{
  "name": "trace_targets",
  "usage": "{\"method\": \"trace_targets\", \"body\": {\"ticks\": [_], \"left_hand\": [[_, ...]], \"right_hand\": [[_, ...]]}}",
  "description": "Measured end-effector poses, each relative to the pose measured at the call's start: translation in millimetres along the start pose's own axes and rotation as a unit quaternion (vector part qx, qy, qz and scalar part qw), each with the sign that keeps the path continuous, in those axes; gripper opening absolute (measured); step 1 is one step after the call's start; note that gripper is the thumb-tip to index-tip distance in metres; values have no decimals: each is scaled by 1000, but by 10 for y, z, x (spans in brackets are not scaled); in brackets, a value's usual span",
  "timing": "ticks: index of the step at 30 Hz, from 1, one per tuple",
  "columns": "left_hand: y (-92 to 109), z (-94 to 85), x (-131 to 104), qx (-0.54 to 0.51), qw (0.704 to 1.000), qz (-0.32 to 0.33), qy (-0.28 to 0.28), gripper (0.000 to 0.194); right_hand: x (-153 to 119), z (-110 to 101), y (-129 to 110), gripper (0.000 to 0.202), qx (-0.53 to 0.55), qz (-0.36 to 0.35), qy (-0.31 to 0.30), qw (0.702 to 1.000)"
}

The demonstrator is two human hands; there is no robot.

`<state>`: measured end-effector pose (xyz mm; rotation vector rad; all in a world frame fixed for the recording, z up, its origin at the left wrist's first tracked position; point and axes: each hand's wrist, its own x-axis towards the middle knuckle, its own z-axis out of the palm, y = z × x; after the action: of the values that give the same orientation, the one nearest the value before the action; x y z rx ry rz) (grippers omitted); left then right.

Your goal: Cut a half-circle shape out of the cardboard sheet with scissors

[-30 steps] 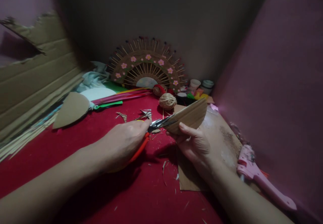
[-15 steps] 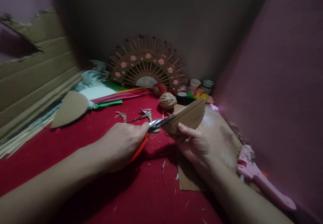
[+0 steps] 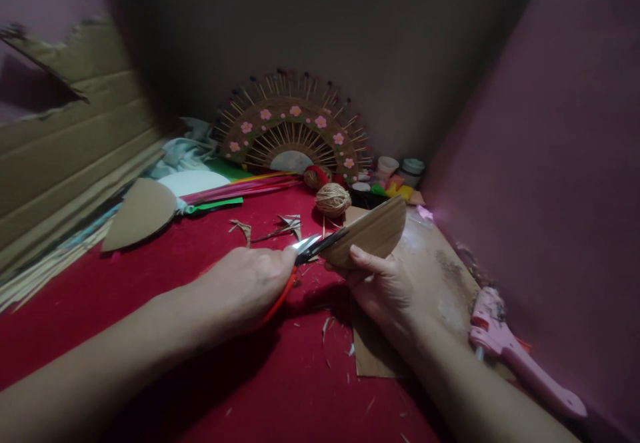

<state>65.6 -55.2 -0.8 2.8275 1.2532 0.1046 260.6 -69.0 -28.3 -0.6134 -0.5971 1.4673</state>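
My left hand is closed around the orange handles of a pair of scissors. The blades stand apart, with one against the left edge of a curved piece of cardboard. That piece is tilted up in my right hand, its thumb on the near face and the other fingers mostly hidden behind and below. Under the blades, cardboard scraps lie on the red cloth. A larger flat sheet of cardboard rests partly beneath my right hand.
A decorated stick fan stands against the back wall, with a twine ball before it. A cut cardboard piece and thin sticks lie left. On the right are a pink glue gun and small paint pots.
Almost nothing differs. My left hand and the scissors have shifted very slightly, while the cardboard piece stays in my right hand.
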Motion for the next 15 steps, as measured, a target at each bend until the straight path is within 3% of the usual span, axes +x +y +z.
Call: {"method": "trace_targets", "body": {"ticks": [4, 15], "left_hand": [[52, -81, 8, 32, 997, -28, -72, 32], [54, -85, 13, 88, 993, -21, -71, 32]], "right_hand": [[-13, 9, 12, 49, 1, -1, 4, 1000], [-16, 40, 23, 49, -8, -19, 14, 1000]]}}
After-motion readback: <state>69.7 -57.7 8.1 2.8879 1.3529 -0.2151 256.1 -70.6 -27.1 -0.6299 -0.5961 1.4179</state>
